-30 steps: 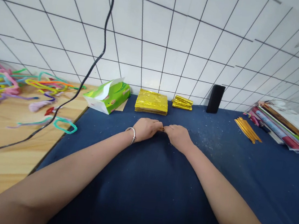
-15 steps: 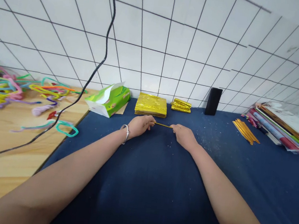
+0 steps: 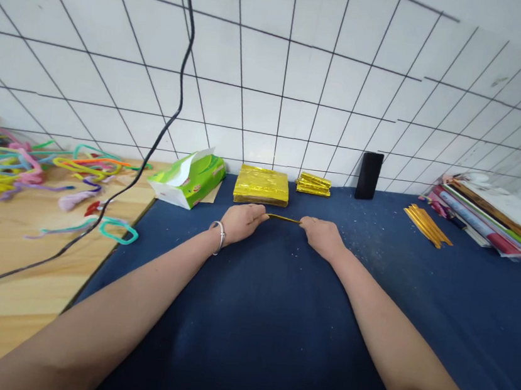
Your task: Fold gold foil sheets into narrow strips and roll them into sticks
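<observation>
A: In the head view, which way does the thin golden strip (image 3: 285, 218) point?

B: Sideways. Its long axis runs from left to right, across the person's line of sight, dipping slightly toward the right, with a faint bend along it.

A: And where is it relative to the grip?

B: Between the two hands, above the dark blue cloth (image 3: 249, 320). The left hand (image 3: 241, 223) pinches its left end in the fingertips, and the right hand (image 3: 324, 236) pinches the right end. Only the middle stretch is bare; the tips are hidden in the fingers.

A: So both hands are closed on it?

B: Yes, both, knuckles up, with a gap between them that the strip bridges.

A: How many of each thing?

B: One strip in the hands. Behind it, along the wall, there's one green tissue pack (image 3: 191, 177), one thick golden stack (image 3: 262, 186), one smaller golden bundle (image 3: 314, 184) and one upright black slab (image 3: 368, 176). Off to the right lies one group of flat golden strips (image 3: 427, 225), too close together for a sure count.

A: Any bracelets?

B: One silver bracelet (image 3: 220, 237), on the left wrist.
</observation>
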Motion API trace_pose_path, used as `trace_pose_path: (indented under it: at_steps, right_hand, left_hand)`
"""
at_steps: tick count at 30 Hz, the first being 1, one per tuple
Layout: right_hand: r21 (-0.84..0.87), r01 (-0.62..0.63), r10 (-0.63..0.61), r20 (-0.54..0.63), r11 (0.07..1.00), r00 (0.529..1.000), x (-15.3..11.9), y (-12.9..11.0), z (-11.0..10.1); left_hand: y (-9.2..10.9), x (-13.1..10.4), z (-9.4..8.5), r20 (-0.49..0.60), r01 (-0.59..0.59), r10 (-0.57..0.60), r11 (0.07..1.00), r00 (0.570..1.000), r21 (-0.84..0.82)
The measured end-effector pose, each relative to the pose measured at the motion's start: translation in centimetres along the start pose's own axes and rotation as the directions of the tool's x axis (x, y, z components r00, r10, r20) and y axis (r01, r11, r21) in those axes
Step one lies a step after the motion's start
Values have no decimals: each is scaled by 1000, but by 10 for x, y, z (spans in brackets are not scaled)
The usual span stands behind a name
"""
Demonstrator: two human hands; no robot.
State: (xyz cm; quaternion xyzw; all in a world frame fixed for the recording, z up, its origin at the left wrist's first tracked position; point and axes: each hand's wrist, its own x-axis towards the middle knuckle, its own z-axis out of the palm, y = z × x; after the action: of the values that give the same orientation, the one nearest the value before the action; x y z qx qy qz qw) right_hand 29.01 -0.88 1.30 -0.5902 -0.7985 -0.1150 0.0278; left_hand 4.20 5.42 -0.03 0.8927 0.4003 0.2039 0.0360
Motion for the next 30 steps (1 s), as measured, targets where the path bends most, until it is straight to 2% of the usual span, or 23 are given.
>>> trace_pose_path:
  at_steps: [7,10,14,18,23,26,30]
  right_hand:
    - [-1,10,-10,13,1000,1000,0,3,3]
    - [8,25,-25,17,1000,1000,-2,2,3]
    - [23,49,-49,-4,999,999,-5,-7,3]
    - [26,169,-167,-73,985,983,-6,-19,4]
    - [32,211,-206,-113,977,972,-5,-18,4]
    - [36,227,-219,-155,973,963,-5,-18,2]
    - [43,223,-204,-261,974,944,-4,-30,-3]
  left_hand:
    - [-6,3,4,0,-71,71,997,997,9]
    - [-3,5,2,-35,-144,147,988,989,61]
    - [18,1,-5,-85,-235,256,950,963,205]
    - [42,-2,-4,-20,-291,311,908,950,300]
    - [48,0,3,113,-298,276,893,954,336]
    - [45,0,6,134,-270,237,898,962,348]
    - [44,-2,9,147,-257,219,902,965,346]
